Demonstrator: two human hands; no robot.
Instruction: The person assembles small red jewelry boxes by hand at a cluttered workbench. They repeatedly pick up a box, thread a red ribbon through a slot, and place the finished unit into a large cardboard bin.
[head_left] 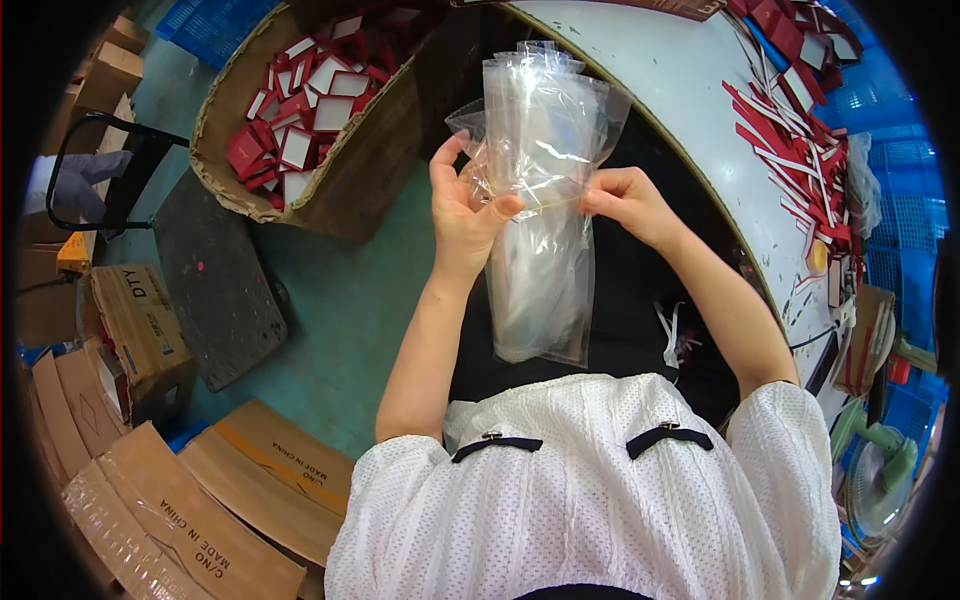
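We pinch a stack of clear plastic bags (540, 200) between both hands, left hand (462, 215) and right hand (625, 200) gripping mid-stack; we judge one bag is being separated, needing a careful peel.

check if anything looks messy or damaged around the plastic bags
The clear plastic bags look intact between left hand and right hand. Red and white strips lie in a loose, tangled heap on the white table.
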